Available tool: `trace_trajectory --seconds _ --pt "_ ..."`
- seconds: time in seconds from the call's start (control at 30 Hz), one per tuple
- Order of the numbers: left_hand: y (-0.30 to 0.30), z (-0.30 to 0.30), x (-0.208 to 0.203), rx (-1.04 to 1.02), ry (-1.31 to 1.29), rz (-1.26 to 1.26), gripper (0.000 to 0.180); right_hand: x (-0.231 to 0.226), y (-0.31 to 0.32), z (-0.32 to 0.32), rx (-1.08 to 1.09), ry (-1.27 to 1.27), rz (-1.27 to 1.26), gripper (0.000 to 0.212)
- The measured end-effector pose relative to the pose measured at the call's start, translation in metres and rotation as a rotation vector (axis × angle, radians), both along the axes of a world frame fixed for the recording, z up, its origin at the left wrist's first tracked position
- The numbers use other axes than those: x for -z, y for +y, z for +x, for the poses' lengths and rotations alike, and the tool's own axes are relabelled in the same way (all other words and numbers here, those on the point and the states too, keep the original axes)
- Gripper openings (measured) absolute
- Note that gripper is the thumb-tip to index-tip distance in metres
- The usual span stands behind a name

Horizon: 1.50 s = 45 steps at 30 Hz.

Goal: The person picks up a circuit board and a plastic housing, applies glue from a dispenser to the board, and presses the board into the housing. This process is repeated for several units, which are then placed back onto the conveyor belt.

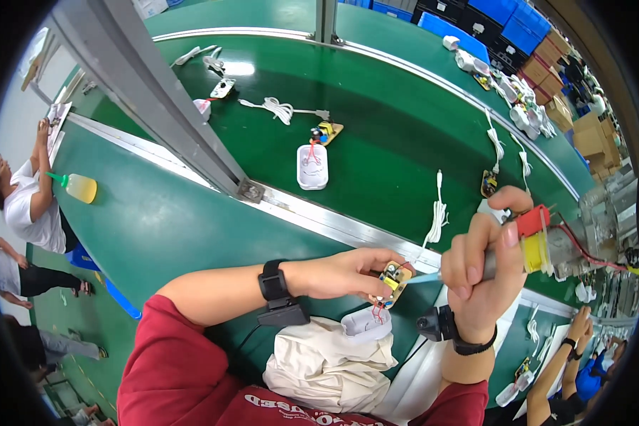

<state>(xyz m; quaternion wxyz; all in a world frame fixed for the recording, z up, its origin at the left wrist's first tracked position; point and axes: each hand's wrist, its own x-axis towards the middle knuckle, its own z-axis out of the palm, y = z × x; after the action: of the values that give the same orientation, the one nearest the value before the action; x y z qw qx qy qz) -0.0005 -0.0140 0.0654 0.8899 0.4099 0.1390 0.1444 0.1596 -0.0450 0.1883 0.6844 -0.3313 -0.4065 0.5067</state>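
Note:
My left hand [355, 273] pinches a small circuit board [392, 282] with a yellow transformer and other parts on it. Red wires run from the board down to a white plastic housing [367, 324], open side up. Wrapped around a grey tube-shaped tool [491, 264] is my right hand [486, 252]. The tool's pale blue pointed tip [424, 277] reaches the right edge of the board; whether they touch I cannot tell. A red switch-like block [532, 221] and a yellow band [536, 252] sit at its back, with thin wires trailing right.
A bundled white cloth [326, 362] lies before me. Beyond a metal rail [319, 219], the green belt [383, 163] carries boards, housings and coiled white cables [437, 220]. A metal post [149, 92] rises at left, near a yellow-liquid bottle [82, 188]. Co-workers [32, 195] are at both sides.

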Motion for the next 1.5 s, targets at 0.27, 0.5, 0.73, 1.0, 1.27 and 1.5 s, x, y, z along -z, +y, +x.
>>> trace_trajectory --seconds 0.27,0.5,0.73,1.0,1.27,1.5 --pt "0.066 0.029 -0.023 -0.145 -0.056 0.3 0.046 -0.003 -0.01 -0.005 -0.089 -0.184 0.084 0.029" --pt "0.107 0.06 -0.055 -0.832 0.569 1.896 0.055 -0.005 -0.014 -0.004 -0.061 -0.131 0.036 0.025" --pt "0.116 -0.003 -0.041 -0.763 1.357 1.706 0.04 -0.011 -0.01 0.002 -0.06 -0.15 0.039 0.024" --pt "0.113 -0.002 -0.034 -0.591 1.019 1.547 0.031 -0.012 -0.02 0.008 -0.044 -0.159 0.044 0.023" --pt "0.06 -0.02 -0.07 -0.184 0.731 0.519 0.032 -0.001 -0.022 0.022 -0.04 -0.183 0.049 0.022" --pt "0.02 -0.024 -0.052 -0.4 0.63 0.233 0.033 0.001 -0.019 0.023 -0.029 -0.176 0.061 0.022"
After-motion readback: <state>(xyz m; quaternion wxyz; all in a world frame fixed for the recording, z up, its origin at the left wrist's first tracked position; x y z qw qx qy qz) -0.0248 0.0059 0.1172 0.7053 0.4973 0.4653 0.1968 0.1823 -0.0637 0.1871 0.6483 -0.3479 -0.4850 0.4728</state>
